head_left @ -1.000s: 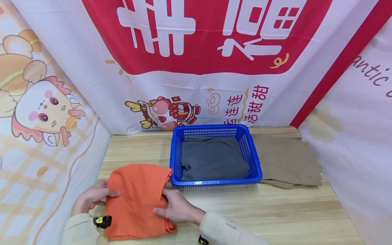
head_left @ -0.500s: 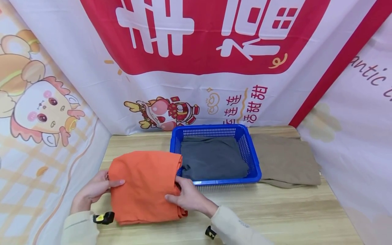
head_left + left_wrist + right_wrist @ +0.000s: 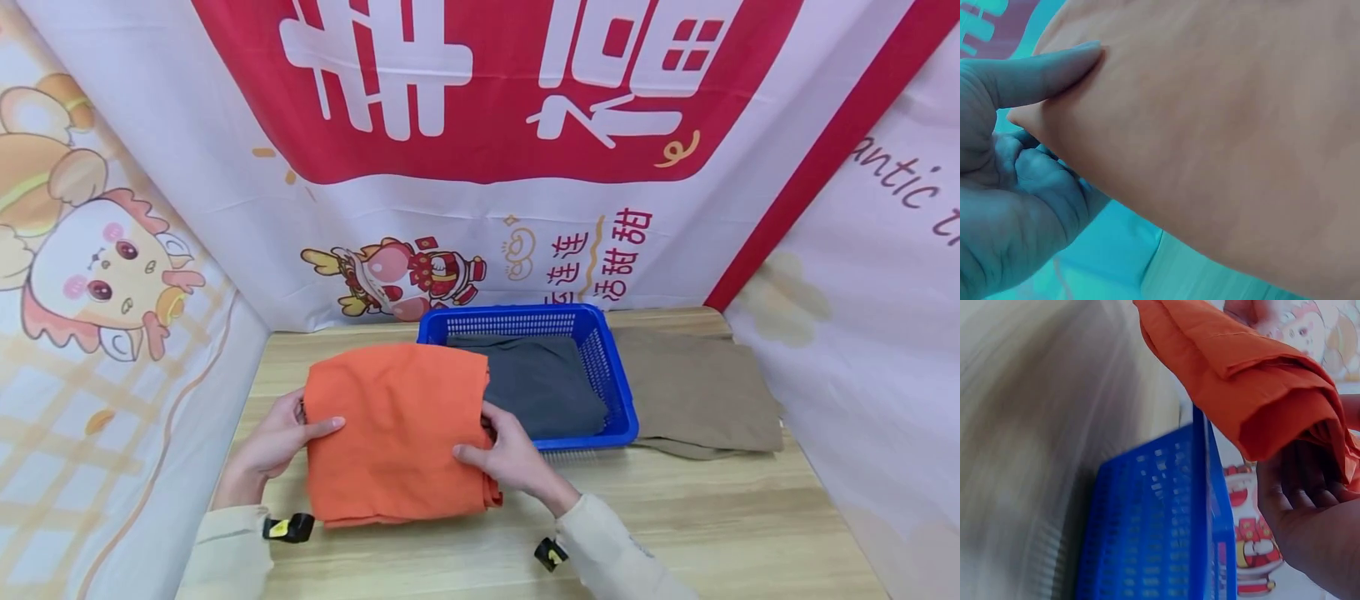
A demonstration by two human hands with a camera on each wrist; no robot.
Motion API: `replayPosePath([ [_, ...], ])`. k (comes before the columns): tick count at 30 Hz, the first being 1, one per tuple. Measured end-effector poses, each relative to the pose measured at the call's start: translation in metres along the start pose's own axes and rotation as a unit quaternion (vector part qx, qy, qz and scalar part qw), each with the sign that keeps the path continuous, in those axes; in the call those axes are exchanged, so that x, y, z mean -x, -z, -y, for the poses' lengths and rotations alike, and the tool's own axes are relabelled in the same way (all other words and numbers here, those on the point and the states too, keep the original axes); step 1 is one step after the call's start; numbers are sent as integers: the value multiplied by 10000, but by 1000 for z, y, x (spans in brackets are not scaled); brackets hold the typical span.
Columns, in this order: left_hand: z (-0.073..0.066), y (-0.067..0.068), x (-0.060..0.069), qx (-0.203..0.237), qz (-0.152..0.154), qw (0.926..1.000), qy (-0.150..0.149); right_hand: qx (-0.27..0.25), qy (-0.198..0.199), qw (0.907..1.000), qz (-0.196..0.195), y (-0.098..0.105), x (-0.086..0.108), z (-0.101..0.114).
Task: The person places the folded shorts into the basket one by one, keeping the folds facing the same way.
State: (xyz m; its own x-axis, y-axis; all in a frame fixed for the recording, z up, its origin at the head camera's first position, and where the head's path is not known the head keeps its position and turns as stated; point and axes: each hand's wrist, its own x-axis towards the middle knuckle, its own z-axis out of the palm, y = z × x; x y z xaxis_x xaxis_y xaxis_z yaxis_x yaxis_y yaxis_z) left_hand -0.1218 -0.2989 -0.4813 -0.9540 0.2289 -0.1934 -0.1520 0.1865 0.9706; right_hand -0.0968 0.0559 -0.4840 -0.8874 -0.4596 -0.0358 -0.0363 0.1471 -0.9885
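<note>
A folded orange cloth garment [image 3: 397, 433] is held up between both hands, overlapping the left part of a blue plastic basket [image 3: 626, 392] in the head view. My left hand [image 3: 273, 437] grips its left edge, thumb on top and fingers beneath; the left wrist view shows that thumb [image 3: 1054, 75] pressing on the cloth. At the opposite edge my right hand [image 3: 517, 454] pinches the folded layers, its fingers [image 3: 1297, 481] under the cloth in the right wrist view. Inside the basket lies a folded dark grey garment [image 3: 547, 387], its left part hidden by the orange one.
A folded brown garment [image 3: 697, 392] lies on the wooden table [image 3: 697, 517] to the right of the basket. Printed cloth hangings [image 3: 495, 225] stand behind the table and along both sides. Each sleeve has a small black strap device [image 3: 551, 553] near the wrist.
Both hands have carried the orange garment up and to the right, from the table's left side to over the basket's left edge. The basket and brown garment have stayed in place.
</note>
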Motion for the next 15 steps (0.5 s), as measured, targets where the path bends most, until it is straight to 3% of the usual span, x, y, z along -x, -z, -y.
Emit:
replayPosePath([
  [7,-12,-24,-11,310,12,9995,-105,-270,-417,9982,-351,22,3,0],
  [11,-19,-36,-17,393,56,9992,-68,-577,-822,9922,-738,29,2,3],
  [15,-25,-48,-23,496,164,9986,-90,-631,-982,9866,-1142,36,2,5],
])
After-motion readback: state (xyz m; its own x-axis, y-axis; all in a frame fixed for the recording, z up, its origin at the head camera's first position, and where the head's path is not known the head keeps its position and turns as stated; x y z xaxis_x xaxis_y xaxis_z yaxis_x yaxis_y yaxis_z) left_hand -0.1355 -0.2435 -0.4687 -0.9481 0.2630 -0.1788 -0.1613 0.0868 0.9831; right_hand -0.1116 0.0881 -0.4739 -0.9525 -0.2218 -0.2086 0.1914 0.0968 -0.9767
